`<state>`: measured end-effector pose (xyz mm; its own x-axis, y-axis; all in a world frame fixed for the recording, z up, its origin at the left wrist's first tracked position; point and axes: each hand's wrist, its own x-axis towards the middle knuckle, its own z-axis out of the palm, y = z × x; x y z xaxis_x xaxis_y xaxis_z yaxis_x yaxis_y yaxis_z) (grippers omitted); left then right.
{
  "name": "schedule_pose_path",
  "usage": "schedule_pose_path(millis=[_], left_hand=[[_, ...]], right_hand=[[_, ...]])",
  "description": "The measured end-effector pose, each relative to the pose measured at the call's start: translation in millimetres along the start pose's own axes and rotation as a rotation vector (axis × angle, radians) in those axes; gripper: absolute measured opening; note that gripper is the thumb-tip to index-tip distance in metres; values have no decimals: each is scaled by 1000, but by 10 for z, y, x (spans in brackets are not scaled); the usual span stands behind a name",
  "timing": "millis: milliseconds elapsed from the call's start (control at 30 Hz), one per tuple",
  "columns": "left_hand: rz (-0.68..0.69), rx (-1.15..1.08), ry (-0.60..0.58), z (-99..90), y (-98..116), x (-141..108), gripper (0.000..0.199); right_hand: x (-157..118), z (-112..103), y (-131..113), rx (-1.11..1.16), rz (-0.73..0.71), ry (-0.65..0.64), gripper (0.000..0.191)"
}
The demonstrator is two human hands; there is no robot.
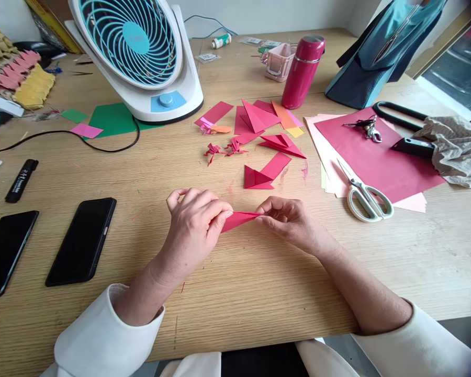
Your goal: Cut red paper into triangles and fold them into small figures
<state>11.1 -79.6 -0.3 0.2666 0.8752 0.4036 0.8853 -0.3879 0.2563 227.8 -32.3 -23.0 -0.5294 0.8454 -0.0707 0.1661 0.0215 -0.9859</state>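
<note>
Between my two hands, near the middle of the table, is a folded red paper [237, 220] that narrows to a point on the right. My left hand [198, 222] grips its wide left part between thumb and fingers and covers some of it. The fingertips of my right hand [286, 220] pinch the pointed right end. Just beyond my hands lies a folded red piece [267, 173]. Farther back are small red folded figures [234, 147], a tall folded red piece [259, 116] and several red and orange paper strips.
A fan [137, 47] stands at the back left, and a red bottle [303, 70] at the back. White-handled scissors [367, 201] and red sheets [380, 157] are on the right. Two phones [81, 242] and a black marker [21, 180] lie on the left.
</note>
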Motion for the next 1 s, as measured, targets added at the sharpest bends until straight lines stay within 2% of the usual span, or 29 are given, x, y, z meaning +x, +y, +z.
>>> schedule_pose_path(millis=[233, 567, 833, 1000], left_hand=[[1, -7, 58, -10, 22, 3, 17], [-2, -13, 80, 2, 24, 2, 17], [6, -12, 74, -6, 11, 8, 17], [2, -16, 76, 8, -14, 7, 16]], right_hand=[[6, 93, 27, 136, -5, 88, 31], [3, 131, 99, 210, -71, 137, 25], [2, 106, 113, 184, -111, 167, 21], [-4, 75, 78, 106, -116, 153, 27]])
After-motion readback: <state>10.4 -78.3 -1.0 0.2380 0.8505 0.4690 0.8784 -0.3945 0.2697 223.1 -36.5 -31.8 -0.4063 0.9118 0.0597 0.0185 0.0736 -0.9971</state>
